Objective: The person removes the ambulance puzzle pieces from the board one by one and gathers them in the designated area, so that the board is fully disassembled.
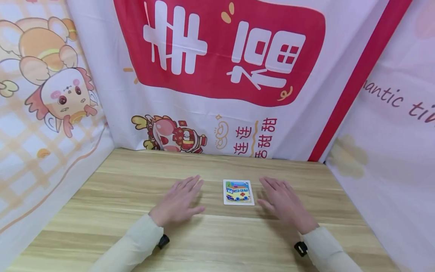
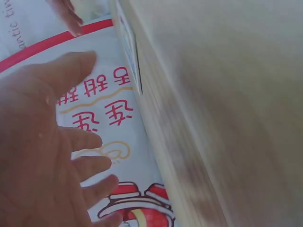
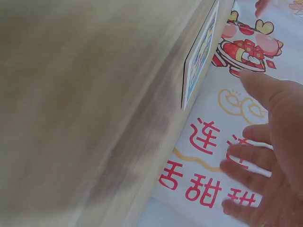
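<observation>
A small square picture puzzle [image 1: 239,192] with a white border lies flat on the wooden table; it shows a yellow ambulance with a red cross. To its left is my left hand [image 1: 178,200], fingers extended and thumb apart, holding nothing. My right hand [image 1: 282,202] is on the other side, close to the puzzle's right edge, its fingers likewise stretched out and holding nothing. In the left wrist view the puzzle [image 2: 129,45] appears edge-on beyond the thumb. The right wrist view shows the puzzle [image 3: 200,54] at a steep slant, with the right palm beside it.
The wooden table [image 1: 210,241] reaches back to a white cloth [image 1: 217,107] with red lettering. Printed cloths hang at both sides, one with a cartoon figure [image 1: 64,90] on the left. Dark wrist straps [image 1: 164,241] show at the sleeves.
</observation>
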Action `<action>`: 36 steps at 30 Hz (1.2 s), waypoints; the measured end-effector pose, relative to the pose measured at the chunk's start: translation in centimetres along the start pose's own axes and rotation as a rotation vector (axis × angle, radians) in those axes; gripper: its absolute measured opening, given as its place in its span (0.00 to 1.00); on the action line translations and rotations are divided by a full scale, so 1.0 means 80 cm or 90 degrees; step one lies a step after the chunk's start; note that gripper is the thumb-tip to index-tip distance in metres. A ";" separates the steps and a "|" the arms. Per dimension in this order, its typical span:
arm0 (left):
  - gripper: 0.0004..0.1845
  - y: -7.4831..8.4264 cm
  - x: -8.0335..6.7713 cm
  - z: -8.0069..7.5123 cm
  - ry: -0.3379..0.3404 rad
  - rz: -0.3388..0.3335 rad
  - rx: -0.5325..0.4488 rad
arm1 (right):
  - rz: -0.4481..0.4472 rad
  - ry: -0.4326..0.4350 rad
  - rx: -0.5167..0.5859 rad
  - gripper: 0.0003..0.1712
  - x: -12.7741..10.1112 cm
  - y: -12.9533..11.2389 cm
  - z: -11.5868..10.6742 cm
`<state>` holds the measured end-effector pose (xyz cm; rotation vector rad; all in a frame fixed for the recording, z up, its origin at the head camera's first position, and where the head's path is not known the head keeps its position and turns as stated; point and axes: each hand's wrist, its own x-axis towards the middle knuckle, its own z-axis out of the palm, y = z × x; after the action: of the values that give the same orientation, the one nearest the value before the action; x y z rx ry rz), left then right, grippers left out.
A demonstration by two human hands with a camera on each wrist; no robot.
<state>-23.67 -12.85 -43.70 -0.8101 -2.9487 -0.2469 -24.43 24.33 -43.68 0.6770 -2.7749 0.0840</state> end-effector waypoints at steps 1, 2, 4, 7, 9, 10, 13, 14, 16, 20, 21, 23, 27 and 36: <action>0.45 0.000 0.005 0.000 -0.002 0.002 -0.020 | -0.006 -0.003 0.009 0.42 0.005 -0.001 0.000; 0.45 0.001 0.011 0.000 -0.004 0.005 -0.041 | -0.014 -0.006 0.020 0.41 0.011 -0.001 0.000; 0.43 0.001 0.025 0.000 0.000 0.017 -0.079 | -0.023 -0.016 0.043 0.40 0.023 -0.004 0.001; 0.39 0.003 0.049 0.004 0.011 0.040 -0.128 | -0.016 -0.049 0.081 0.37 0.042 -0.012 0.004; 0.37 0.003 0.065 0.009 0.008 0.050 -0.149 | -0.014 -0.078 0.099 0.36 0.057 -0.018 0.005; 0.36 0.003 0.074 0.012 0.000 0.049 -0.159 | -0.013 -0.095 0.102 0.36 0.064 -0.020 0.007; 0.35 0.005 0.096 0.023 -0.023 0.043 -0.185 | -0.027 -0.133 0.119 0.33 0.087 -0.027 0.011; 0.34 0.005 0.103 0.027 -0.032 0.040 -0.190 | -0.037 -0.140 0.128 0.32 0.094 -0.028 0.013; 0.34 0.007 0.115 0.033 -0.043 0.036 -0.206 | -0.053 -0.150 0.146 0.29 0.107 -0.030 0.018; 0.32 0.011 0.133 0.042 -0.050 0.036 -0.229 | -0.069 -0.169 0.195 0.24 0.130 -0.033 0.028; 0.31 0.012 0.136 0.043 -0.052 0.036 -0.237 | -0.064 -0.178 0.204 0.24 0.135 -0.034 0.031; 0.31 0.014 0.142 0.045 -0.055 0.033 -0.248 | -0.050 -0.195 0.218 0.23 0.144 -0.035 0.036; 0.30 0.015 0.153 0.048 -0.060 0.031 -0.264 | -0.038 -0.219 0.237 0.20 0.156 -0.038 0.043; 0.30 0.010 0.158 0.057 -0.056 0.019 -0.280 | -0.045 -0.239 0.236 0.18 0.165 -0.044 0.046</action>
<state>-34.27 -5.05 -46.69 -0.9254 -2.9996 -0.9029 -35.03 14.91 -43.46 0.9668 -3.1230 0.5162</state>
